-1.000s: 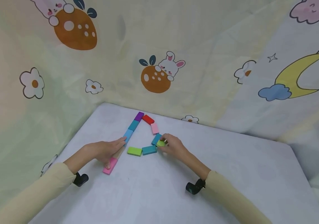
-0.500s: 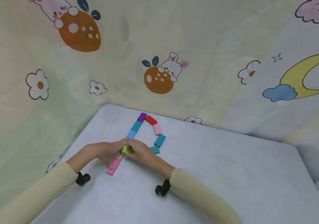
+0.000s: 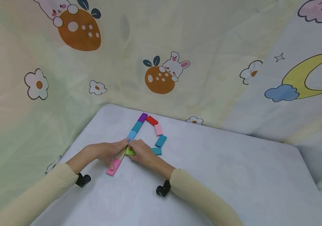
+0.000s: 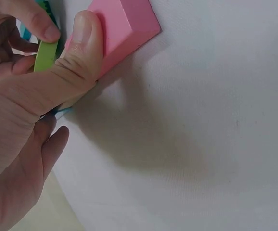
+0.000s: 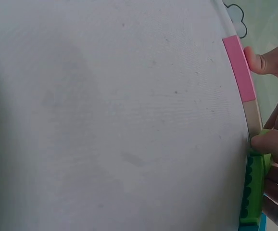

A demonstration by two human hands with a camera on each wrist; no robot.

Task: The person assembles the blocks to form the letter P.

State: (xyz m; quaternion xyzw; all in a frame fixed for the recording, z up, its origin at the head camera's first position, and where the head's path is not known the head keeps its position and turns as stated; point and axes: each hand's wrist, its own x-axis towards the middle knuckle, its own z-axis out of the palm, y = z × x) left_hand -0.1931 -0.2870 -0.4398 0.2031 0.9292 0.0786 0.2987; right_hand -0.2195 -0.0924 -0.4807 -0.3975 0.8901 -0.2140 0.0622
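A straight slanted row of blocks lies on the white table: purple [image 3: 142,117], teal [image 3: 137,126], light blue [image 3: 132,135], wooden tan [image 3: 120,154] and pink [image 3: 114,167]. My left hand [image 3: 107,152] rests along this row, thumb on the pink block and fingertips near the light blue one. My right hand [image 3: 142,152] pinches a light green block [image 4: 45,57] close beside the tan block. Another green block [image 5: 253,192], with a scalloped dark edge, lies by the right fingers in the right wrist view. My right hand hides part of both green blocks.
A curve of blocks bends right from the row's top: red [image 3: 152,121], light pink [image 3: 158,129], teal [image 3: 161,141] and a second teal block [image 3: 157,151], partly behind my right hand. A printed cloth [image 3: 115,62] hangs behind the table [image 3: 220,175].
My right hand has carried the light green block left from the teal blocks to the slanted row, then lowered it slightly. My left hand has stayed on the row.
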